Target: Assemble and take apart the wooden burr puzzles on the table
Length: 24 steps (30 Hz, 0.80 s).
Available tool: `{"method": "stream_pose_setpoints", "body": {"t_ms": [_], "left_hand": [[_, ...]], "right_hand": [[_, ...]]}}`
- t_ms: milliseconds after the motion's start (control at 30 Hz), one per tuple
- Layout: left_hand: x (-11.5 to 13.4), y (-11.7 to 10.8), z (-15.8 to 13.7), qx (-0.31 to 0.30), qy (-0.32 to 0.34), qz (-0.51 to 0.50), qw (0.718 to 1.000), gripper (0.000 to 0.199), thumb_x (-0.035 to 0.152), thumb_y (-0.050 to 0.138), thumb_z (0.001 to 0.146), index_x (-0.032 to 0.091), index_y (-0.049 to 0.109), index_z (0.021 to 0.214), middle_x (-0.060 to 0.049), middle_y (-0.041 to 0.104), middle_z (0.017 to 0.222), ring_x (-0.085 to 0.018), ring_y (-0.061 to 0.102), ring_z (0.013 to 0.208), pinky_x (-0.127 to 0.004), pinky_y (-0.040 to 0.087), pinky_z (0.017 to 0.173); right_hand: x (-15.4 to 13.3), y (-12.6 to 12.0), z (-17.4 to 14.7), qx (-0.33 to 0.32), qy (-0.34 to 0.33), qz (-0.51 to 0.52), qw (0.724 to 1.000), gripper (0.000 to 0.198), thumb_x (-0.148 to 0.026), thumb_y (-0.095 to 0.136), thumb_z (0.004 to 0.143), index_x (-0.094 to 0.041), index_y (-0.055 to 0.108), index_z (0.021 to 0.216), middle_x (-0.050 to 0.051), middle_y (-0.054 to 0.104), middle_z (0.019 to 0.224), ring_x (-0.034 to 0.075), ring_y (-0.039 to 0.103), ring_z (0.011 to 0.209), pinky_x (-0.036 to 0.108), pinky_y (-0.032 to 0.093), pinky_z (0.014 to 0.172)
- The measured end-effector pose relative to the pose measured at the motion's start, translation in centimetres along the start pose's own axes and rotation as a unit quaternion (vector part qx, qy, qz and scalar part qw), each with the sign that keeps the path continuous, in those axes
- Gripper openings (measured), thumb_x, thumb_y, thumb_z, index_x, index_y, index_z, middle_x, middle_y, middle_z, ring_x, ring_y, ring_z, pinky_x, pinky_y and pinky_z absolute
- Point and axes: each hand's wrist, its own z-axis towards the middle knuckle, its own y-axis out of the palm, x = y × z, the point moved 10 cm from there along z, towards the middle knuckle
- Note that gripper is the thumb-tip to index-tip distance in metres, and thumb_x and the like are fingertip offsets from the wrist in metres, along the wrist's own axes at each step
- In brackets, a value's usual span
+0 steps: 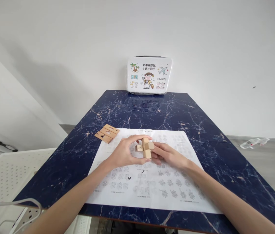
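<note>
A small wooden burr puzzle [147, 150], made of crossed light blocks, is held just above the printed sheet [176, 195]. My left hand [125, 151] grips it from the left, thumb at the lower end and fingers at the upper end. From the right, my right hand [166, 154] has its fingers closed on the block that sticks out that way. A dark mark like a numeral shows on the left block. Several flat wooden pieces [107, 133] with cut-outs lie together at the sheet's upper left corner.
The sheet shows rows of puzzle diagrams and lies on a dark blue marble-pattern table [137, 113]. A white cartoon-printed case [149, 75] stands at the back against the wall. A white perforated rack [8, 175] and a cable [27, 201] are at left; a clear bottle [253, 143] lies at right.
</note>
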Motion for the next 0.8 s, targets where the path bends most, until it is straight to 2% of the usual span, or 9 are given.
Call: {"method": "stream_pose_setpoints", "body": {"t_ms": [233, 333, 433, 500, 633, 733, 800], "left_hand": [[-0.7, -1.8, 0.2, 0.066, -0.028, -0.019, 0.997, 0.055, 0.035, 0.083, 0.081, 0.025, 0.064, 0.131, -0.009, 0.073, 0.131, -0.029, 0.068, 0.12, -0.045, 0.055, 0.102], [-2.4, -3.8, -0.1, 0.152, -0.078, 0.003, 0.985, 0.053, 0.04, 0.078, 0.087, 0.027, 0.058, 0.134, -0.009, 0.073, 0.131, -0.028, 0.068, 0.119, -0.046, 0.053, 0.102], [-4.4, -5.9, -1.1, 0.246, -0.14, 0.109, 0.953, 0.047, 0.041, 0.078, 0.086, 0.026, 0.056, 0.125, -0.008, 0.072, 0.128, -0.028, 0.067, 0.118, -0.048, 0.052, 0.1], [-5.4, -6.0, -1.2, 0.232, -0.158, 0.205, 0.937, 0.049, 0.041, 0.084, 0.08, 0.025, 0.057, 0.117, -0.008, 0.071, 0.125, -0.032, 0.063, 0.122, -0.051, 0.049, 0.103], [-6.1, -5.2, -1.0, 0.186, -0.129, 0.35, 0.909, 0.051, 0.04, 0.087, 0.075, 0.024, 0.058, 0.113, -0.011, 0.067, 0.126, -0.037, 0.055, 0.13, -0.057, 0.042, 0.111], [-6.1, -4.8, -0.9, 0.168, -0.121, 0.386, 0.899, 0.051, 0.043, 0.083, 0.078, 0.022, 0.058, 0.118, -0.014, 0.064, 0.132, -0.039, 0.051, 0.132, -0.06, 0.038, 0.113], [-5.3, -4.5, -0.7, 0.163, -0.094, 0.365, 0.912, 0.057, 0.043, 0.079, 0.083, 0.022, 0.055, 0.13, -0.014, 0.06, 0.138, -0.038, 0.049, 0.135, -0.059, 0.038, 0.115]], "right_hand": [[0.6, -2.7, 0.2, 0.071, -0.013, 0.025, 0.997, 0.039, -0.058, 0.056, 0.101, -0.022, 0.051, 0.085, -0.004, 0.038, 0.072, 0.012, 0.037, 0.057, 0.034, 0.027, 0.057], [1.0, -4.1, 0.2, 0.125, -0.013, 0.049, 0.991, 0.039, -0.059, 0.059, 0.099, -0.023, 0.052, 0.087, -0.004, 0.039, 0.072, 0.012, 0.035, 0.056, 0.034, 0.025, 0.057], [1.2, -4.9, 0.0, 0.174, -0.003, 0.071, 0.982, 0.04, -0.061, 0.061, 0.097, -0.024, 0.052, 0.086, -0.005, 0.039, 0.07, 0.012, 0.035, 0.055, 0.034, 0.025, 0.056], [1.2, -5.1, -0.1, 0.189, -0.001, 0.072, 0.979, 0.042, -0.062, 0.062, 0.096, -0.024, 0.052, 0.084, -0.005, 0.04, 0.07, 0.012, 0.036, 0.055, 0.034, 0.025, 0.056], [1.1, -5.0, 0.0, 0.195, -0.005, 0.053, 0.979, 0.044, -0.065, 0.063, 0.094, -0.023, 0.053, 0.085, -0.005, 0.041, 0.07, 0.012, 0.039, 0.055, 0.033, 0.026, 0.055], [1.1, -5.1, -0.1, 0.202, -0.009, 0.032, 0.979, 0.047, -0.067, 0.062, 0.094, -0.023, 0.051, 0.084, -0.004, 0.043, 0.07, 0.012, 0.041, 0.056, 0.032, 0.027, 0.055], [1.0, -5.1, -0.2, 0.209, -0.011, -0.015, 0.978, 0.047, -0.067, 0.058, 0.096, -0.023, 0.05, 0.082, -0.004, 0.044, 0.069, 0.012, 0.042, 0.056, 0.032, 0.028, 0.055]]}}
